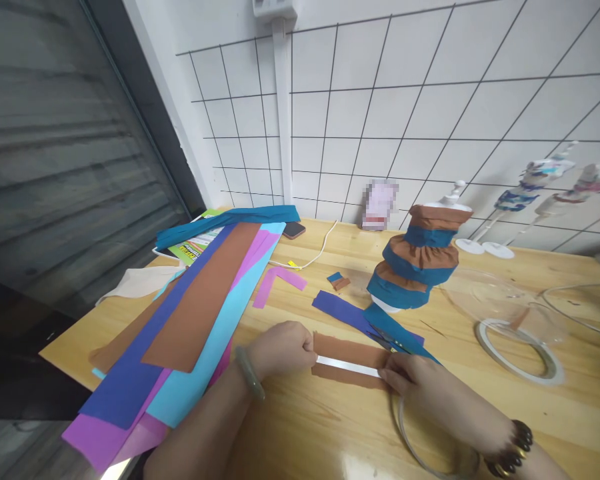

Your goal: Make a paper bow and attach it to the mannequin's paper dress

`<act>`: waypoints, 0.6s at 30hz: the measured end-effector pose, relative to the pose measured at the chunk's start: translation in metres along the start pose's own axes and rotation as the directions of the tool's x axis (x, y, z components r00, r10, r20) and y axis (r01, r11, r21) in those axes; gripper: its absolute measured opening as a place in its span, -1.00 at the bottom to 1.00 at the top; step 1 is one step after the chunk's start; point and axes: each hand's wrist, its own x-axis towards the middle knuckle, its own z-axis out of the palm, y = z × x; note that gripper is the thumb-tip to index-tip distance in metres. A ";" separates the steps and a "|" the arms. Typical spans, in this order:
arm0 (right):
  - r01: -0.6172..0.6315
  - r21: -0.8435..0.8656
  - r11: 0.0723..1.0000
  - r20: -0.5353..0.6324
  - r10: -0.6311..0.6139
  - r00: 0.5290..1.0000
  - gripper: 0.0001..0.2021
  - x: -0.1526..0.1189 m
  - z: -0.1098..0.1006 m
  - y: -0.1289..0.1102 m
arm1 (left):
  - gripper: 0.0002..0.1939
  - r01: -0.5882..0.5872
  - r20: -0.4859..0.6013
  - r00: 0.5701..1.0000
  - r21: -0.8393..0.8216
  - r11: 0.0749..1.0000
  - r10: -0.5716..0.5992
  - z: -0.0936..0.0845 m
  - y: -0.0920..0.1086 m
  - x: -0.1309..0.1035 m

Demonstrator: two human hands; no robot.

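Forearms came nearest my remote feed: a pale green bangle [249, 375] on one wrist, a dark beaded bracelet [519, 448] on the other. I saw the left hand [284, 350] closed, thumb and fingers pinching the white tape [349, 367] at one end, while the right hand [417, 380] pinched it at the other. Beneath lay the brown strip [350, 345], at three o'clock from the left hand and nine from the right, its long axis running nearly nine to three, dipping slightly rightward; neither hand was clearly nearer. From the right hand, scissors [389, 342] sat at eleven o'clock, the banded figure [420, 257] around twelve and the tape roll [555, 370] just short of three. From the left hand, a green packet [184, 253] lay between ten and eleven; its yellow lettering I couldn't read. At one o'clock, the upright pink panel [379, 205] was pixelated, any writing lost.
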 end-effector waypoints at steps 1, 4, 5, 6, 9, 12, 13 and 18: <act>-0.001 -0.002 1.000 -0.003 0.001 1.000 -0.74 0.000 0.000 0.000 | -0.80 0.004 -0.001 1.000 0.008 1.000 -0.004 0.000 0.000 0.000; -0.001 -0.006 1.000 -0.008 0.001 1.000 -0.75 0.001 0.001 0.000 | -0.79 0.006 -0.005 1.000 0.037 0.999 -0.006 0.000 0.002 0.000; -0.002 -0.007 1.000 -0.008 0.002 1.000 -0.75 0.002 0.001 0.000 | -0.79 0.006 -0.011 1.000 0.048 0.999 -0.006 0.001 0.002 0.000; -0.005 -0.008 1.000 -0.009 0.005 1.000 -0.75 0.002 0.001 -0.001 | -0.79 0.007 -0.020 1.000 0.060 0.998 -0.006 0.001 0.003 0.000; -0.009 -0.005 1.000 -0.012 0.009 1.000 -0.75 0.002 0.001 -0.001 | -0.80 0.018 -0.038 0.999 0.094 0.995 -0.015 0.002 0.004 0.000; 0.007 0.017 1.000 -0.007 -0.007 1.000 -0.73 0.002 0.001 0.001 | -0.80 0.025 -0.035 0.999 0.118 0.993 -0.021 0.002 0.004 0.000; 0.021 0.031 0.999 -0.002 -0.021 1.000 -0.72 0.002 0.000 0.002 | -0.80 0.026 -0.034 0.999 0.125 0.992 -0.022 0.002 0.005 -0.001; 0.091 0.109 0.990 0.045 -0.097 0.994 -0.68 0.002 -0.003 0.009 | -0.78 0.033 -0.035 0.999 0.147 0.989 -0.028 0.003 0.003 -0.001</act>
